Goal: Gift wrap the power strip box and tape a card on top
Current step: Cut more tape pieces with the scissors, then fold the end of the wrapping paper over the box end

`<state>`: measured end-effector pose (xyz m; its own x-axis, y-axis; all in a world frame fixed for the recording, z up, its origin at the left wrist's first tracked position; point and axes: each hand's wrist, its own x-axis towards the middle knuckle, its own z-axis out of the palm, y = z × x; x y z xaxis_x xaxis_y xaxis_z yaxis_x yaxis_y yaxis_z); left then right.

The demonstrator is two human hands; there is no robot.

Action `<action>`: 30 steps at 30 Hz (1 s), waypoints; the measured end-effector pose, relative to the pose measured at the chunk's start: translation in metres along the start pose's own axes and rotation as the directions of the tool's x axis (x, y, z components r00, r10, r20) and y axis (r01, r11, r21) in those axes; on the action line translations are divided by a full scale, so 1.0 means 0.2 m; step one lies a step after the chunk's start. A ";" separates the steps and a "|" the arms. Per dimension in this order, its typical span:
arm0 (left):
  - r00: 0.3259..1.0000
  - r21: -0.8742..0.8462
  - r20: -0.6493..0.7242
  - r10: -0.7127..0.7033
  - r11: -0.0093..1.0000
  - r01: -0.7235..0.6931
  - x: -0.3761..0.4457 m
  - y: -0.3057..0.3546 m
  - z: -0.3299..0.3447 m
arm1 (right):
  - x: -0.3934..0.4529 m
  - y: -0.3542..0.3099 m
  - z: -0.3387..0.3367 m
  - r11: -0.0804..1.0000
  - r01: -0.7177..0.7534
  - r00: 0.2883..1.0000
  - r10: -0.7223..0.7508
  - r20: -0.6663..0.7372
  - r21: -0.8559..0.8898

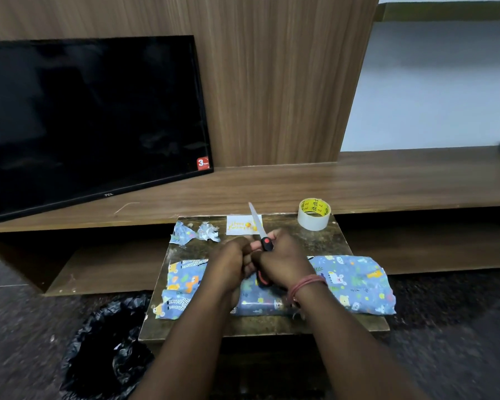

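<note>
Scissors in hand over the half-wrapped box

At centre frame the right hand gripped the scissors; the left hand was curled, its hold unclear. The wrapped box lay across the bench, stiff under thin, tearable paper, best held by its edges; the card sat above

Wrapped box in blue animal-print paper lying across small worn table, ends loose. Right hand gripping scissors, blades shut, pointing 11 o'clock over card. Left hand curled, touching right hand; contents hidden. Tape roll at 1 o'clock. Two paper scraps at 10 o'clock. TV on shelf, black bag at 7 o'clock.
</note>
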<state>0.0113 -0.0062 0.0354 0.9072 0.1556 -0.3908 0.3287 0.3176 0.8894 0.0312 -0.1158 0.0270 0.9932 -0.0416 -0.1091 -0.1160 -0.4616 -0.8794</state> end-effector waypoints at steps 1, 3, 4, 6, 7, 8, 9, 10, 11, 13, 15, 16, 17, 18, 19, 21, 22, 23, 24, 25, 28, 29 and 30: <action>1.000 -0.041 0.017 0.004 0.999 -0.003 0.03 0.01 0.01 | 0.05 -0.01 -0.04 1.000 -0.005 1.000 0.005 0.001 -0.017; 0.999 -0.081 0.041 0.028 0.996 -0.025 0.07 0.02 0.03 | 0.17 -0.03 -0.11 0.994 0.009 1.000 -0.008 0.010 -0.110; 0.998 -0.072 0.043 0.040 0.997 -0.037 0.09 0.01 0.03 | 0.23 -0.03 -0.14 0.983 0.024 0.999 -0.019 0.025 -0.181; 0.997 -0.002 0.028 0.067 0.998 -0.067 0.15 0.00 0.03 | 0.35 0.00 -0.17 0.933 0.069 0.996 -0.047 0.072 -0.352; 0.996 0.064 0.011 0.093 0.994 -0.093 0.17 -0.01 0.03 | 0.39 0.02 -0.18 0.901 0.095 0.993 -0.057 0.102 -0.424; 0.991 0.146 -0.005 0.131 0.981 -0.129 0.20 -0.01 0.02 | 0.43 0.04 -0.17 0.871 0.109 0.990 -0.051 0.132 -0.479; 0.985 0.242 -0.017 0.170 0.957 -0.161 0.23 -0.02 0.01 | 0.45 0.07 -0.17 0.846 0.125 0.986 -0.048 0.159 -0.519; 0.977 0.332 -0.017 0.213 0.923 -0.195 0.24 -0.02 0.00 | 0.48 0.09 -0.16 0.823 0.136 0.983 -0.045 0.176 -0.552; 0.969 0.420 -0.001 0.247 0.879 -0.223 0.26 -0.02 -0.01 | 0.49 0.12 -0.14 0.804 0.148 0.981 -0.045 0.189 -0.575; 0.956 0.579 0.078 0.283 0.768 -0.274 0.27 -0.01 -0.03 | 0.51 0.15 -0.11 0.782 0.164 0.978 -0.051 0.201 -0.601; 0.949 0.713 0.206 0.237 0.629 -0.312 0.29 -0.02 -0.07 | 0.51 0.17 -0.10 0.767 0.185 0.977 -0.074 0.202 -0.614; 0.940 0.783 0.292 0.179 0.519 -0.342 0.29 -0.02 -0.09 | 0.51 0.17 -0.11 0.760 0.189 0.976 -0.075 0.206 -0.622; 0.921 0.843 0.375 0.104 0.374 -0.385 0.28 -0.03 -0.10 | 0.50 0.17 -0.11 0.750 0.201 0.974 -0.082 0.213 -0.630; 0.902 0.881 0.430 0.029 0.204 -0.427 0.27 -0.03 -0.11 | 0.49 0.16 -0.12 0.749 0.208 0.973 -0.090 0.214 -0.629; 0.885 0.885 0.464 -0.037 0.044 -0.463 0.25 -0.05 -0.11 | 0.48 0.16 -0.13 0.765 0.210 0.974 -0.111 0.197 -0.608; 0.853 0.838 0.512 -0.100 -0.161 -0.522 0.21 -0.09 -0.10 | 0.44 0.16 -0.15 0.821 0.186 0.982 -0.147 0.114 -0.540; 0.838 0.813 0.534 -0.116 -0.204 -0.546 0.19 -0.11 -0.09 | 0.41 0.16 -0.16 0.850 0.159 0.987 -0.148 0.061 -0.501; 0.827 0.793 0.549 -0.126 -0.234 -0.562 0.18 -0.13 -0.08 | 0.38 0.17 -0.17 0.881 0.139 0.989 -0.148 0.015 -0.453; 0.824 0.786 0.554 -0.123 -0.249 -0.566 0.17 -0.14 -0.07 | 0.33 0.17 -0.19 0.909 0.118 0.989 -0.144 -0.036 -0.400; 0.828 0.787 0.553 -0.098 -0.267 -0.557 0.17 -0.14 -0.06 | 0.29 0.17 -0.21 0.934 0.117 0.985 -0.152 -0.079 -0.338; 0.848 0.818 0.529 0.000 -0.267 -0.510 0.16 -0.15 -0.06 | 0.15 0.14 -0.25 0.974 0.185 0.948 -0.213 -0.238 -0.134; 0.841 0.828 0.538 0.066 -0.227 -0.512 0.11 -0.11 -0.05 | 0.05 0.10 -0.32 0.966 0.247 0.906 -0.258 -0.335 -0.078; 0.844 0.852 0.521 0.126 -0.147 -0.503 0.09 -0.10 -0.05 | -0.01 0.07 -0.34 0.954 0.295 0.856 -0.288 -0.429 -0.051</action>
<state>0.0189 0.0006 0.0080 0.9441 -0.3157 -0.0948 -0.2812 -0.9215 0.2680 0.0278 -0.1828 0.0463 0.8895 -0.2833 0.3584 0.1829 -0.4981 -0.8476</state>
